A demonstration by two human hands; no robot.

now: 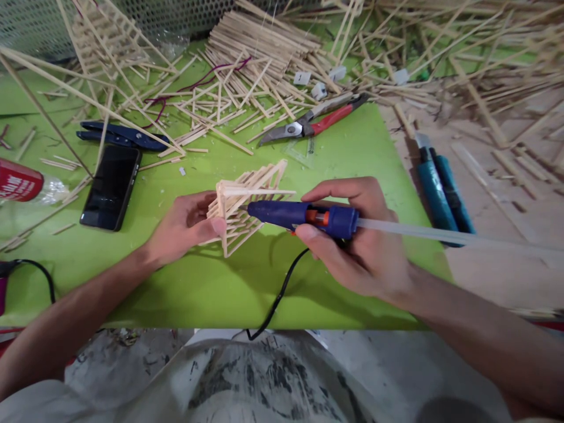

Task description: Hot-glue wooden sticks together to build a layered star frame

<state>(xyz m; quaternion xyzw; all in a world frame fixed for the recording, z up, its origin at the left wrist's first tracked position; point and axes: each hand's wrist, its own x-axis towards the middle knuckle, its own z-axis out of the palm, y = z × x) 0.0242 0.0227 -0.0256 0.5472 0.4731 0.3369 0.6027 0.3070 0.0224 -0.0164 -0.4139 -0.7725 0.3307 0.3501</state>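
My left hand (pixel 187 226) grips the left end of a small frame built of thin wooden sticks (pixel 225 202), thumb in front and fingers behind. A blue glue gun (pixel 282 215) lies in my right hand (pixel 368 241), its fingers wrapped round the body. The gun's nozzle points left and sits right at the frame's sticks; whether it touches them I cannot tell. A long translucent glue stick (pixel 409 229) runs out of the gun's back to the right. From below the gun a black cord (pixel 282 294) drops over the table's front edge.
A phone (pixel 111 188), dark blue pliers (pixel 123 136) and a red bottle (pixel 20 181) stand left on the green table (pixel 176 294). Red-handled shears (pixel 312 120) lie behind the frame. Blue-green cutters (pixel 443 194) are at right. Piles of sticks (pixel 264 47) fill the back.
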